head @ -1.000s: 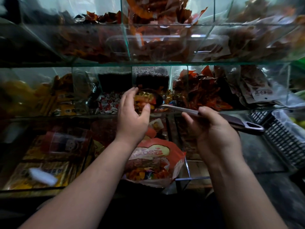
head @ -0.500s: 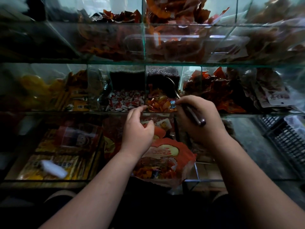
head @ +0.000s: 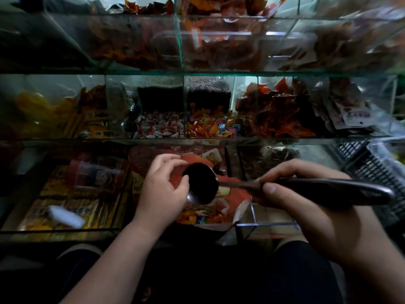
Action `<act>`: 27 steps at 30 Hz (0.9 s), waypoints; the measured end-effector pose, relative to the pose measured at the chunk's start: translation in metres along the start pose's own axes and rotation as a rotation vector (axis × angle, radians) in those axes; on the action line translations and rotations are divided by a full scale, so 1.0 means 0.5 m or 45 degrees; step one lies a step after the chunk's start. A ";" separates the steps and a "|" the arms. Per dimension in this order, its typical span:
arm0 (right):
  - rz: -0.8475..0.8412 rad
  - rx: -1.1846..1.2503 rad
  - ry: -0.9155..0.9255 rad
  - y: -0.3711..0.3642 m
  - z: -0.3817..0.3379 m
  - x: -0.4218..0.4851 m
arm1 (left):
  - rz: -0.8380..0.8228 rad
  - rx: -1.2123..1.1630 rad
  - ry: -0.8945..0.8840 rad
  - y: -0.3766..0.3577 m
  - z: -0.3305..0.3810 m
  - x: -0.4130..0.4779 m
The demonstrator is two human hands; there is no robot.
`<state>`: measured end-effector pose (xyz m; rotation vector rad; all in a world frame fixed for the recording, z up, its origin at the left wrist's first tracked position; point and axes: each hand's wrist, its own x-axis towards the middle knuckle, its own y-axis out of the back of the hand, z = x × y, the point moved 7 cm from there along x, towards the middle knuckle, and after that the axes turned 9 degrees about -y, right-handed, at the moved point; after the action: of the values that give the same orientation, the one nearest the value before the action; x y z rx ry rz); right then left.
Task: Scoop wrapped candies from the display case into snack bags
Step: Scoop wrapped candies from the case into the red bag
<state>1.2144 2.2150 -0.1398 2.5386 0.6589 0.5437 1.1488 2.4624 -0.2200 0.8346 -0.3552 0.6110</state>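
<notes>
Dim glass fills the view: a display case (head: 265, 224) of three stepped tiers, split into compartments by clear dividers.

Nearest, the right hand (head: 311, 211) is wrapped round the dark handle of a metal scoop (head: 202, 183), thumb on the near side and fingers curled over the top. The handle runs out to the right past the palm, and the round bowl hangs over the mouth of a red snack bag (head: 235, 194) (the bowl shows only as a dark disc, so its load cannot be made out).

The left hand (head: 162, 194) sits just left of the bowl, thumb against its rim and fingers arched over the bag's far edge. Whether those fingers pinch the bag I cannot tell.

The bag stands in the near tier's middle compartment, and orange and blue wrapped candies (head: 197, 216) show inside its near end. In the compartment to its left a white tube-like object (head: 65, 217) lies on yellow packets. A black plastic crate (head: 372, 170) stands to the right, outside the glass.

On the middle tier, straight beyond the bag, lies the loose candy stock (head: 210, 128), orange wrappers mostly. Red-and-white sweets (head: 160, 128) fill the bin to its left and red foil packets (head: 280, 115) the one to its right.

Farthest, the top tier holds more red-orange packets (head: 208, 47), blurred behind the glass.
</notes>
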 end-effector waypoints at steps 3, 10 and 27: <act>-0.234 -0.149 -0.143 -0.044 0.016 0.000 | -0.083 0.313 -0.031 0.028 -0.014 -0.025; -0.645 -0.416 -0.228 -0.245 0.123 0.045 | -0.538 0.387 0.314 -0.008 -0.077 -0.063; -0.442 -0.157 -0.557 -0.362 0.232 0.068 | -0.328 0.238 0.169 -0.013 -0.056 -0.067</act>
<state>1.2336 2.3361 -0.3197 2.2479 0.8400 -0.0881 1.1287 2.4688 -0.2588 0.9950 -0.0678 0.4601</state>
